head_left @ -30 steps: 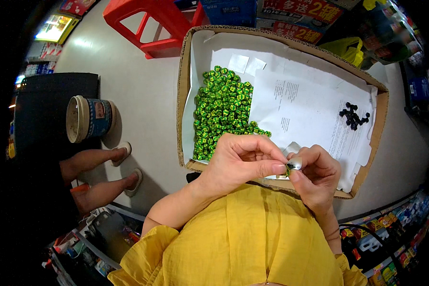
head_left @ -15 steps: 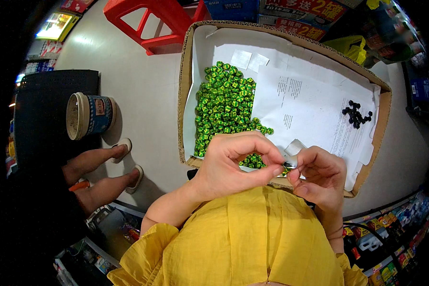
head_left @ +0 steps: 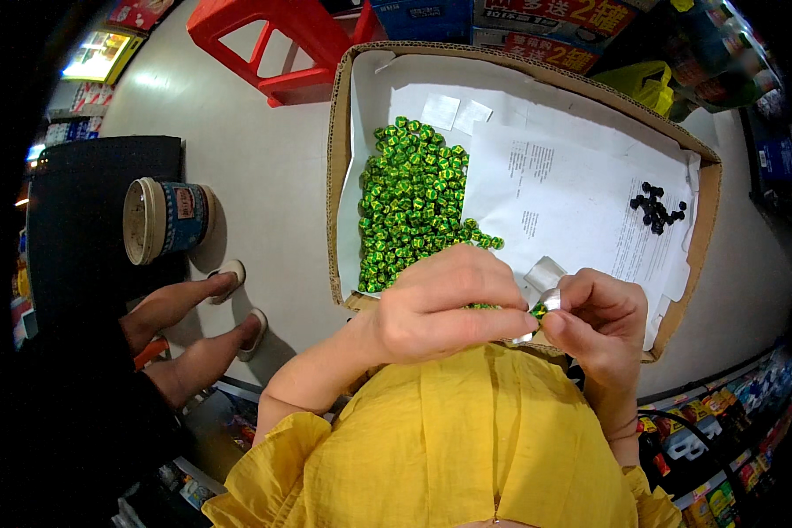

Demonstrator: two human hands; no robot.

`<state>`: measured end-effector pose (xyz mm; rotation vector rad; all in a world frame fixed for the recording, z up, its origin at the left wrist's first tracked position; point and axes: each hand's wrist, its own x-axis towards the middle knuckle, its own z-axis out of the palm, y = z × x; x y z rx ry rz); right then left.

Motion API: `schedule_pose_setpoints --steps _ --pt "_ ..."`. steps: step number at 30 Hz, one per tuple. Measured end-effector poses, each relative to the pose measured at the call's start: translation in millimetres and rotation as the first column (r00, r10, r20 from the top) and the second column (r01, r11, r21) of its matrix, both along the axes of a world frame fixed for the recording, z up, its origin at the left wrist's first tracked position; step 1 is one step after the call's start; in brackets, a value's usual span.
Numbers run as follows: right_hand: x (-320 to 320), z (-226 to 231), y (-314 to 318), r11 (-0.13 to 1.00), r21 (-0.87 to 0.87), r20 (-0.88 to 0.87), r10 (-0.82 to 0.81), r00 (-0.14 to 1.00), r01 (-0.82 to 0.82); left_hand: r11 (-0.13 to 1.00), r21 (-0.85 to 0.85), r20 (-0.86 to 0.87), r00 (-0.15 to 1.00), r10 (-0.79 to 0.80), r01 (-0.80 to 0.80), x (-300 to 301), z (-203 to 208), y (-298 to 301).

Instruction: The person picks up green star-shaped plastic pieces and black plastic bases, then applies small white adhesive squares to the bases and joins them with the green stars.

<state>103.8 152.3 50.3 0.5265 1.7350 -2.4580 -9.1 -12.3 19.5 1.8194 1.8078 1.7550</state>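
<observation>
My right hand (head_left: 603, 324) pinches a small foil wrapper (head_left: 541, 310), silver on one face and green on the other, between thumb and fingers. My left hand (head_left: 449, 304) is closed at the wrapper's left side, its fingertips on the foil and its thumb mostly hidden. No dark piece shows in the foil now. Just beyond the fingers lie silver foil sheets (head_left: 546, 271). A large pile of green-wrapped balls (head_left: 414, 198) fills the left part of a shallow cardboard box (head_left: 336, 189). Small black pieces (head_left: 656, 209) are clustered at its right side.
White printed paper (head_left: 581, 194) lines the box, with two silver squares (head_left: 440, 112) near the far edge. A red stool (head_left: 282, 44) stands beyond its left corner. On the left are a bucket (head_left: 185, 216) and another person's legs (head_left: 176, 304). Stocked shelves (head_left: 730, 449) line the lower right.
My left fingers have gone from an open ring-shaped pinch to lying flatter over the foil. The dark piece seen in the foil before is out of sight. The wrapper's green side shows more.
</observation>
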Motion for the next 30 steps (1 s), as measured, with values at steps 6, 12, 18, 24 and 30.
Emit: schedule_pose_setpoints --steps 6,12,18,24,30 --pt "-1.2 -0.2 -2.0 1.000 0.019 -0.007 0.015 1.000 -0.015 0.998 0.048 -0.053 0.998 -0.036 0.038 -2.5 -1.7 1.5" --pt "-1.5 1.3 2.9 0.870 0.476 -0.100 0.197 0.975 -0.127 0.991 -0.128 0.408 0.913 0.008 0.049 7.2 2.9 0.3" --pt "-5.4 -1.8 -1.4 0.543 0.840 -0.250 0.425 0.870 -0.024 0.941 -0.333 0.645 0.741 0.186 0.053 14.3 10.2 -6.9" --pt "-8.4 -3.1 -5.6 0.549 0.833 -0.273 0.505 0.819 -0.062 0.840 -0.525 0.660 0.689 0.301 0.137 10.7 25.6 -7.6" --pt "-9.6 -27.0 2.6 0.785 0.596 -0.287 0.405 0.868 -0.169 0.835 -0.513 0.730 0.613 0.302 0.200 10.7 23.7 -9.5"
